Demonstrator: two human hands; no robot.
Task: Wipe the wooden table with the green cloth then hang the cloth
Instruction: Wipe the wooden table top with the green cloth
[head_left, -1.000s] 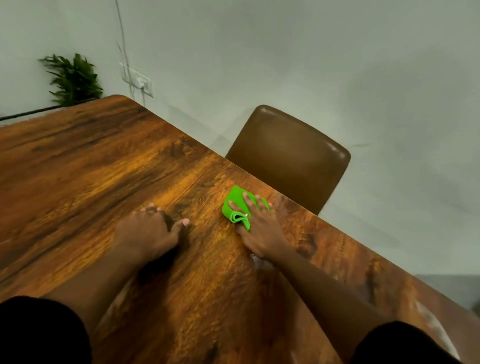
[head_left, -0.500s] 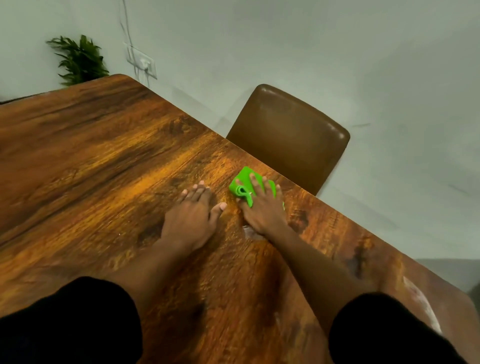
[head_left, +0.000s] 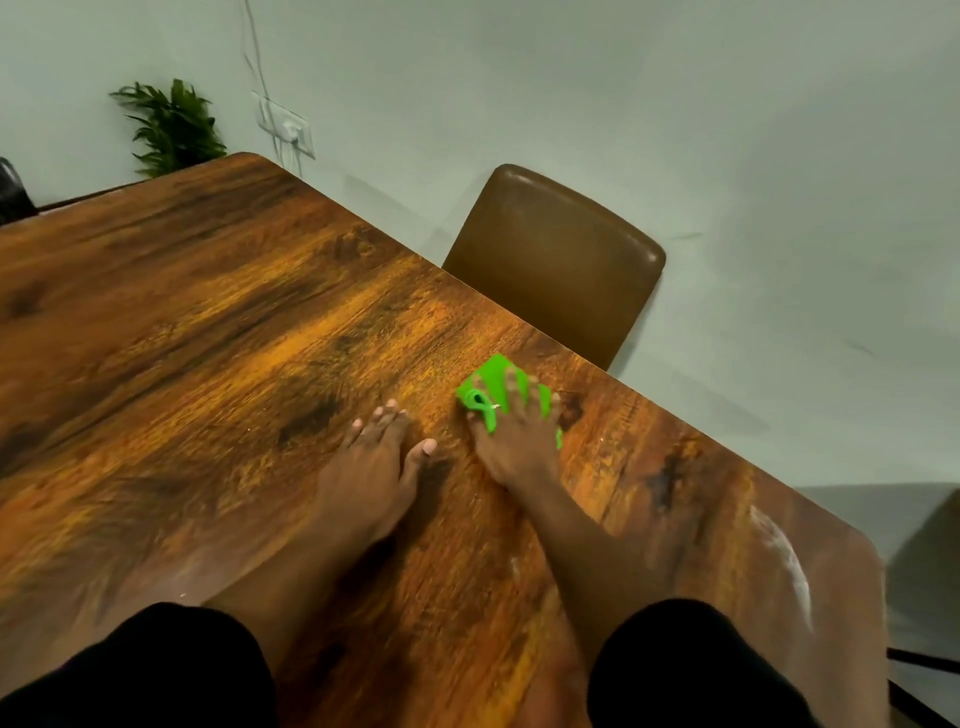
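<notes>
Head view shows the green cloth (head_left: 493, 387) bunched flat on the wooden desk (head_left: 218, 332), close to the far edge and just in front of the brown chair (head_left: 556, 260). The right hand (head_left: 514, 431) lies palm-down on it with fingers spread, pressing it to the wood rather than gripping it. Over the last second the cloth has crept a little toward that far edge under the same flat press, so the wiping stroke is carrying on across this strip. The left hand (head_left: 371, 467) has changed more: a second ago it sat off to the left with fingers curled under, and now it rests flat and empty just beside the right hand, apparently as a brace. Pale smears (head_left: 784, 556) near the right-hand corner look like residue not yet wiped, though blur makes that uncertain. By that reading the wiping is still under way and the hanging has not begun; no hook or rail is in view.
</notes>
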